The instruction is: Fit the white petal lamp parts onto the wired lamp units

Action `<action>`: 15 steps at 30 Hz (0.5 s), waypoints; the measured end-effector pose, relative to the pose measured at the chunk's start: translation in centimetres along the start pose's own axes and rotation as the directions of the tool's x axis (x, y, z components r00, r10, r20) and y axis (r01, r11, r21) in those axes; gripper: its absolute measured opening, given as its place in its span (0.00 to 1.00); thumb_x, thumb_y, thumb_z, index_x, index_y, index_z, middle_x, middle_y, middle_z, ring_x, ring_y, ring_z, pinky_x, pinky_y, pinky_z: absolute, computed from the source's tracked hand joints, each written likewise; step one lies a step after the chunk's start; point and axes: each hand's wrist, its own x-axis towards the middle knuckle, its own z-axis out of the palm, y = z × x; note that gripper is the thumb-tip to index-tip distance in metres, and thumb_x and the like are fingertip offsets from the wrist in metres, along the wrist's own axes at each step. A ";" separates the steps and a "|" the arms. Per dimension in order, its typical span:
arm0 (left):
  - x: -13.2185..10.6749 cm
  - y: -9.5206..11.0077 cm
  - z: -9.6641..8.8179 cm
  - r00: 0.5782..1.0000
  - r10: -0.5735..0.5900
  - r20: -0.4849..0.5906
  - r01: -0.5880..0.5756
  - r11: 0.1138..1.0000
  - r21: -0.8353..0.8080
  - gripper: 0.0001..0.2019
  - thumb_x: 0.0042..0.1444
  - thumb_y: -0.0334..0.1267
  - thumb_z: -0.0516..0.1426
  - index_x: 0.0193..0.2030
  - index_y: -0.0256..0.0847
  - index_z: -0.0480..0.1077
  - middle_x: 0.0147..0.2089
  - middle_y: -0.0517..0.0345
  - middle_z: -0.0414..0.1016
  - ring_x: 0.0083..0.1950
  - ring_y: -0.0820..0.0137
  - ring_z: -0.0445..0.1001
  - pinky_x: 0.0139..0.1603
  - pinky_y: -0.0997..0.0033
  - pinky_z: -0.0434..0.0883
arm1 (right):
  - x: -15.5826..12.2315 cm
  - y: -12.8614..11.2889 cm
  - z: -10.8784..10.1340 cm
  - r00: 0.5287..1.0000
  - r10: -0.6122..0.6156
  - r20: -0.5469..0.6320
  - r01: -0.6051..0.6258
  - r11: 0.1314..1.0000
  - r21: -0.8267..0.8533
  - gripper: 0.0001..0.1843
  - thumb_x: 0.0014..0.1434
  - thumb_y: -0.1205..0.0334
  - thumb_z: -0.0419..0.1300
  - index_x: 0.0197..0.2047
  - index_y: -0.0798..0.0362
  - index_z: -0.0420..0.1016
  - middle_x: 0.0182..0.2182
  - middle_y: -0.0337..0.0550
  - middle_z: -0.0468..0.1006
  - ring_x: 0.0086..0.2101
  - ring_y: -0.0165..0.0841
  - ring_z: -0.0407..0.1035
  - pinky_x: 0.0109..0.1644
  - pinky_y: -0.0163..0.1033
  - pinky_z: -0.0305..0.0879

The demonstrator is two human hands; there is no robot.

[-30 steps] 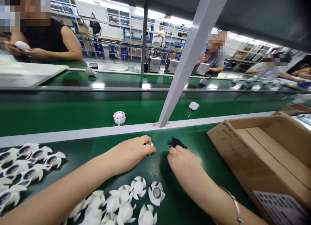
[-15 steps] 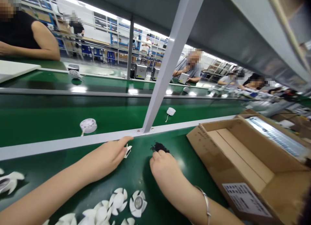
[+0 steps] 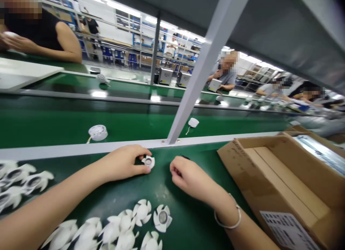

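My left hand (image 3: 125, 163) pinches a small white fan blade wheel (image 3: 148, 163) by its edge, the round metal-lined hub facing up and toward me. To its right, my right hand (image 3: 190, 176) hovers with the fingers curled together; whatever is in them is hidden. A bit of the small black parts pile (image 3: 185, 157) shows behind that hand. Along the near side lie several white fan blade wheels (image 3: 110, 230), most with the smooth hub up. One wheel (image 3: 162, 217) beside them has its open hub up. More wheels (image 3: 33, 181) lie at the left.
An open cardboard box (image 3: 242, 178) stands at the right. A slanted metal post (image 3: 199, 73) rises from the white rail (image 3: 61, 153). Beyond it, the green belt (image 3: 140, 126) carries a round white housing (image 3: 97, 132) and a smaller white part (image 3: 193, 122). Co-workers sit across the line.
My right hand has lifted from the black pile and turned, fingers closed. My left hand has tilted the fan wheel so its hub faces me. The view has shifted left.
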 end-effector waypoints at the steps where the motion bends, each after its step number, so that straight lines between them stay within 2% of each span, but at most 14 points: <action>1: 0.0 -0.1 0.1 0.999 0.044 0.015 -0.044 0.999 0.000 0.24 0.53 0.56 0.60 0.54 0.48 0.75 0.48 0.57 0.77 0.42 0.65 0.73 0.41 0.71 0.66 | 0.5 0.2 -0.1 0.999 -0.026 -0.027 0.029 0.993 0.115 0.05 0.60 0.71 0.53 0.34 0.53 0.68 0.32 0.38 0.71 0.31 0.28 0.64 0.36 0.34 0.60; 3: 0.3 -0.6 0.6 0.994 0.110 0.018 -0.110 0.994 0.002 0.24 0.50 0.55 0.63 0.52 0.49 0.76 0.47 0.58 0.77 0.44 0.66 0.73 0.41 0.72 0.65 | 1.7 0.3 0.0 0.996 -0.064 -0.065 0.078 0.965 0.252 0.06 0.61 0.70 0.53 0.35 0.52 0.68 0.31 0.37 0.70 0.31 0.28 0.63 0.36 0.33 0.59; 6: 0.7 -1.3 1.2 0.985 0.170 0.002 -0.170 0.985 0.019 0.22 0.50 0.54 0.64 0.51 0.51 0.77 0.42 0.60 0.76 0.44 0.66 0.72 0.40 0.72 0.64 | 3.6 -0.2 0.8 0.992 -0.115 -0.045 0.123 0.946 0.301 0.05 0.62 0.68 0.54 0.35 0.53 0.70 0.31 0.37 0.70 0.31 0.28 0.63 0.36 0.34 0.59; 10: 0.9 -1.5 1.6 0.984 0.176 -0.002 -0.176 0.984 0.029 0.16 0.48 0.51 0.66 0.43 0.50 0.79 0.39 0.61 0.75 0.42 0.67 0.72 0.38 0.72 0.63 | 4.9 -1.4 1.9 0.991 -0.131 0.003 0.129 0.979 0.160 0.04 0.61 0.66 0.57 0.33 0.53 0.70 0.32 0.38 0.70 0.31 0.30 0.63 0.35 0.35 0.58; 15: 1.1 -1.5 1.6 0.987 0.163 0.006 -0.163 0.986 0.031 0.16 0.47 0.52 0.66 0.42 0.50 0.80 0.37 0.62 0.76 0.40 0.67 0.73 0.35 0.71 0.61 | 5.1 -1.9 1.9 0.992 -0.126 0.030 0.128 0.990 -0.058 0.06 0.63 0.66 0.56 0.36 0.55 0.73 0.35 0.42 0.73 0.33 0.32 0.66 0.35 0.36 0.58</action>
